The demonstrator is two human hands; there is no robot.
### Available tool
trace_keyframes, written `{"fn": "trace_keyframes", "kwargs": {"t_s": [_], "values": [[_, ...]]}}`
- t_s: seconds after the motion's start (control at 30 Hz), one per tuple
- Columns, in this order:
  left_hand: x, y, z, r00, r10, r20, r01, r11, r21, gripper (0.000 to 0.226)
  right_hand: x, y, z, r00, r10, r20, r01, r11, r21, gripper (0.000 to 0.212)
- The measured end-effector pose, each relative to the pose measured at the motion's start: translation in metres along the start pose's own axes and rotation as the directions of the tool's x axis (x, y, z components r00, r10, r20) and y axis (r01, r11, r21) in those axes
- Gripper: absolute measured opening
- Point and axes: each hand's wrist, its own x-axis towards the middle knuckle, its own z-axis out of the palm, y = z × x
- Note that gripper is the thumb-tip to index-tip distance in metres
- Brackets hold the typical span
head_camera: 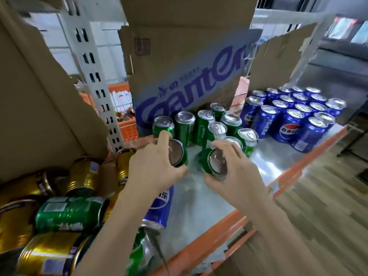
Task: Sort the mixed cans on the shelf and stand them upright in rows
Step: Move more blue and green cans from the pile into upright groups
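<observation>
My left hand (151,166) grips a green can (179,154) that is tilted, its end facing me. My right hand (237,166) grips a second green can (214,162), also tilted. Both are held just in front of a cluster of upright green cans (203,124) on the metal shelf (209,198). To the right, several blue Pepsi cans (294,114) stand upright in rows. At the lower left, gold cans (83,176), a green can (69,214) and a blue can (161,206) lie on their sides in a mixed pile.
A cardboard box printed "Ganten" (187,76) stands behind the green cans. A torn cardboard flap (39,106) rises at the left, another (278,58) behind the blue cans. The shelf's orange front edge (288,176) borders a wooden floor (328,196).
</observation>
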Motion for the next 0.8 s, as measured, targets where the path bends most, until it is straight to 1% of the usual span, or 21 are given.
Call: {"fn": "trace_keyframes", "kwargs": {"t_s": [0.1, 0.13, 0.2, 0.27, 0.3, 0.33, 0.4, 0.47, 0.57, 0.6, 0.67, 0.73, 0.8], "values": [[0.033, -0.005, 0.009, 0.994, 0.078, 0.079, -0.093, 0.974, 0.208, 0.072, 0.043, 0.01, 0.008, 0.988, -0.092, 0.127, 0.098, 0.994, -0.046, 0.061], [0.042, -0.006, 0.013, 0.989, 0.096, 0.115, -0.122, 0.961, 0.247, 0.073, 0.057, 0.013, 0.01, 0.978, -0.096, 0.184, 0.11, 0.992, -0.068, 0.063], [0.056, -0.008, 0.02, 0.978, 0.089, 0.191, -0.14, 0.952, 0.272, 0.075, 0.083, 0.019, 0.016, 0.949, -0.106, 0.298, 0.139, 0.986, -0.091, 0.067], [0.063, -0.009, 0.026, 0.974, 0.033, 0.224, -0.084, 0.972, 0.22, 0.078, 0.103, 0.023, 0.023, 0.913, -0.137, 0.385, 0.197, 0.973, -0.119, 0.072], [0.066, -0.008, 0.029, 0.977, 0.006, 0.214, -0.048, 0.981, 0.188, 0.078, 0.111, 0.025, 0.028, 0.897, -0.148, 0.416, 0.223, 0.965, -0.138, 0.074], [0.069, -0.007, 0.03, 0.98, -0.014, 0.198, -0.023, 0.983, 0.181, 0.077, 0.118, 0.026, 0.033, 0.884, -0.151, 0.442, 0.24, 0.959, -0.154, 0.074], [0.072, -0.001, 0.034, 0.982, -0.057, 0.181, 0.015, 0.974, 0.226, 0.08, 0.126, 0.032, 0.043, 0.869, -0.126, 0.478, 0.238, 0.954, -0.182, 0.074], [0.073, 0.007, 0.039, 0.984, -0.082, 0.16, 0.04, 0.967, 0.252, 0.082, 0.13, 0.039, 0.052, 0.875, -0.113, 0.471, 0.247, 0.94, -0.235, 0.068], [0.072, 0.017, 0.047, 0.989, -0.105, 0.099, 0.075, 0.959, 0.275, 0.074, 0.131, 0.051, 0.059, 0.893, -0.176, 0.413, 0.325, 0.889, -0.323, 0.061], [0.07, 0.02, 0.049, 0.99, -0.117, 0.082, 0.087, 0.949, 0.302, 0.072, 0.13, 0.053, 0.059, 0.891, -0.192, 0.411, 0.345, 0.876, -0.337, 0.062], [0.06, 0.021, 0.052, 0.989, -0.14, 0.048, 0.115, 0.928, 0.353, 0.081, 0.124, 0.056, 0.061, 0.891, -0.206, 0.404, 0.366, 0.852, -0.374, 0.068], [0.044, 0.02, 0.05, 0.984, -0.177, 0.037, 0.151, 0.917, 0.369, 0.089, 0.115, 0.055, 0.061, 0.92, -0.223, 0.323, 0.342, 0.86, -0.378, 0.071], [0.023, 0.017, 0.045, 0.975, -0.221, 0.017, 0.203, 0.919, 0.337, 0.082, 0.107, 0.057, 0.064, 0.952, -0.228, 0.203, 0.283, 0.909, -0.305, 0.066]]}}
